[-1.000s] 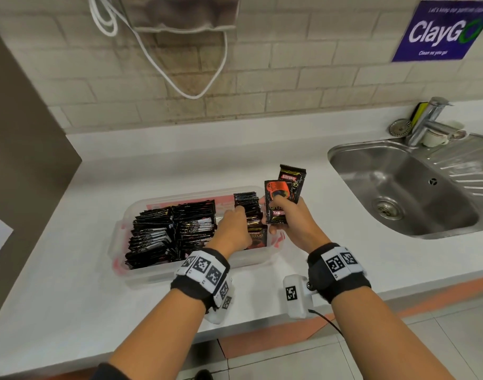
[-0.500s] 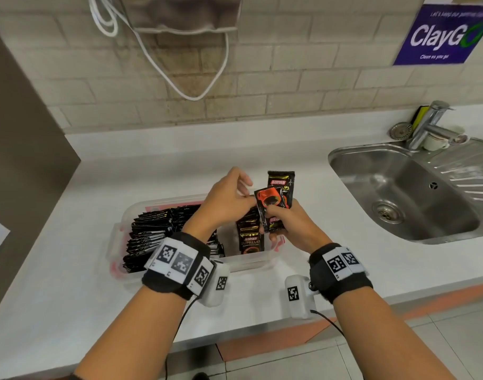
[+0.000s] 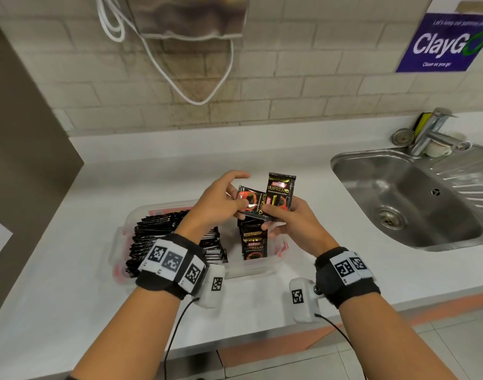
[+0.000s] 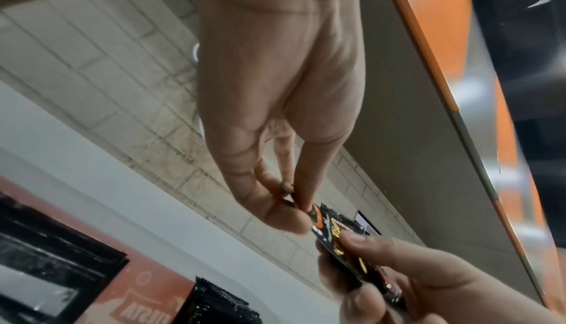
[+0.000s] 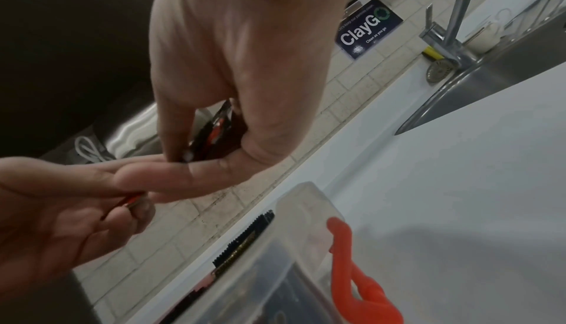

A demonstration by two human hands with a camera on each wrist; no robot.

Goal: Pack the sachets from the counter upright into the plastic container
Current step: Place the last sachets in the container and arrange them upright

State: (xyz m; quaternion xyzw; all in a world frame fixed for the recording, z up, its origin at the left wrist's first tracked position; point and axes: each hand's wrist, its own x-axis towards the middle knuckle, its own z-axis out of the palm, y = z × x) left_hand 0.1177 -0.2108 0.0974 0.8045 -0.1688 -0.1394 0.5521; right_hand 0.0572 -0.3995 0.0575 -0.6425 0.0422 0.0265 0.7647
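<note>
Above the clear plastic container point(image 3: 117, 242) my right hand point(image 3: 273, 212) grips two black Kopiko sachets. One sachet point(image 3: 281, 187) stands upright behind; the front sachet point(image 3: 250, 203) lies tilted sideways. My left hand point(image 3: 239, 200) pinches the left end of the front sachet point(image 4: 332, 233) between thumb and fingers point(image 4: 306, 198). In the right wrist view the right hand point(image 5: 183, 157) curls round the sachets point(image 5: 214, 131), and their faces are mostly hidden. Inside the container, several sachets point(image 3: 169, 237) stand in a row at the left and a few more point(image 3: 252, 244) at the right.
A steel sink point(image 3: 416, 198) with a tap point(image 3: 429, 130) and a cup point(image 3: 437, 146) lies to the right. The container's red clip point(image 5: 361, 278) faces the sink side. A white cable point(image 3: 180, 75) hangs on the tiled wall. A dark panel point(image 3: 23, 149) borders the counter's left.
My left hand rose out of the container to the sachets in the right hand and now pinches the front one, which has turned sideways. The right hand moved slightly left.
</note>
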